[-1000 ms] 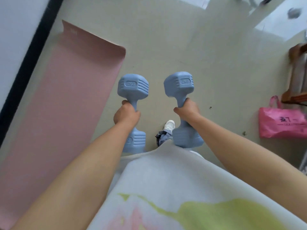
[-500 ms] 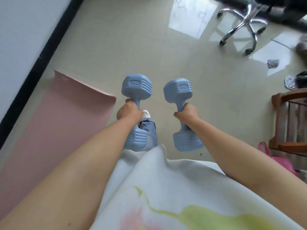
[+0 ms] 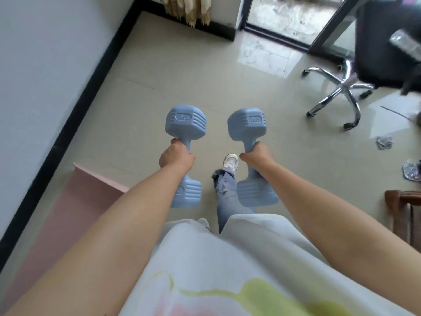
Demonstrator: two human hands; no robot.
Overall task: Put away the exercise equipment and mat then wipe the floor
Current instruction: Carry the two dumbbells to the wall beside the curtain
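Note:
I carry two light blue dumbbells marked 2KG, one in each fist, held out in front of me above the floor. My left hand (image 3: 176,156) grips the handle of the left dumbbell (image 3: 185,124). My right hand (image 3: 258,156) grips the handle of the right dumbbell (image 3: 247,125). Both point away from me, far heads up. The pink exercise mat (image 3: 75,201) lies flat on the tiled floor at my lower left, along the wall.
A white wall with black skirting (image 3: 75,110) runs along the left. An office chair (image 3: 341,87) with a chrome star base stands at the right. Crumpled scraps (image 3: 383,142) lie on the floor near it. A wooden furniture piece (image 3: 403,206) is at the right edge. A glass door (image 3: 289,17) is ahead.
I have walked forward with both dumbbells. The mat has slid back toward the lower left, the chair and the door have come into view, and the pink bag has left the frame.

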